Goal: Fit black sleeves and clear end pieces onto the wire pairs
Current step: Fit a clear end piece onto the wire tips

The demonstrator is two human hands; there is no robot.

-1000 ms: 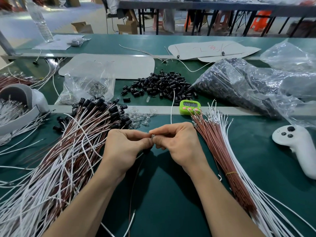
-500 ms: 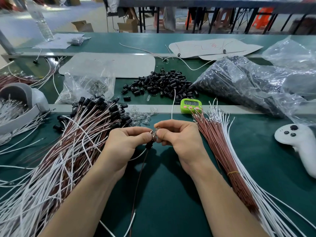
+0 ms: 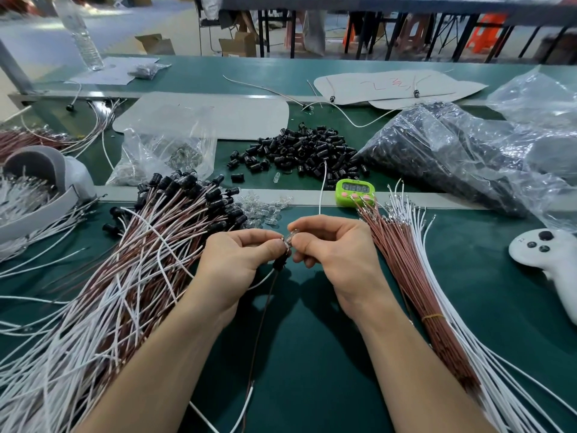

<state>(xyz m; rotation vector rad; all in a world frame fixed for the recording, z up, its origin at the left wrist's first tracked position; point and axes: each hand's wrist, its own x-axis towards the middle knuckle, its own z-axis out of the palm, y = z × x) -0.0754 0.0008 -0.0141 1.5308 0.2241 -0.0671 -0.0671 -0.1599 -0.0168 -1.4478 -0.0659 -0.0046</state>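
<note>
Roughly midway, I judge. A large heap of finished wire pairs [image 3: 175,232], each tipped in black, lies to the left of my left grip [image 3: 232,257], while a banded bundle of bare wires [image 3: 402,260] lies to the right of my right grip [image 3: 334,248], not yet fitted. Beyond both grips there is a scatter of spare clear pieces [image 3: 265,210] close by and a pile of loose black sleeves [image 3: 299,151] farther off, so there is stock for plenty more.

The wire pair in hand [image 3: 266,317] is partway done. Its black sleeve [image 3: 280,264] already sits on the wires just below where the grips meet, and the clear end piece [image 3: 288,237] is at the wire tips between them. Whether it is fully seated I cannot tell — it is too small.

My left grip is narrow, thumb and forefinger pinching the wire ends just above the sleeve. My right grip is narrow too — thumb and forefinger closed on the clear end piece. The pair's tails run from the grips toward me across the table [image 3: 312,370].
</note>
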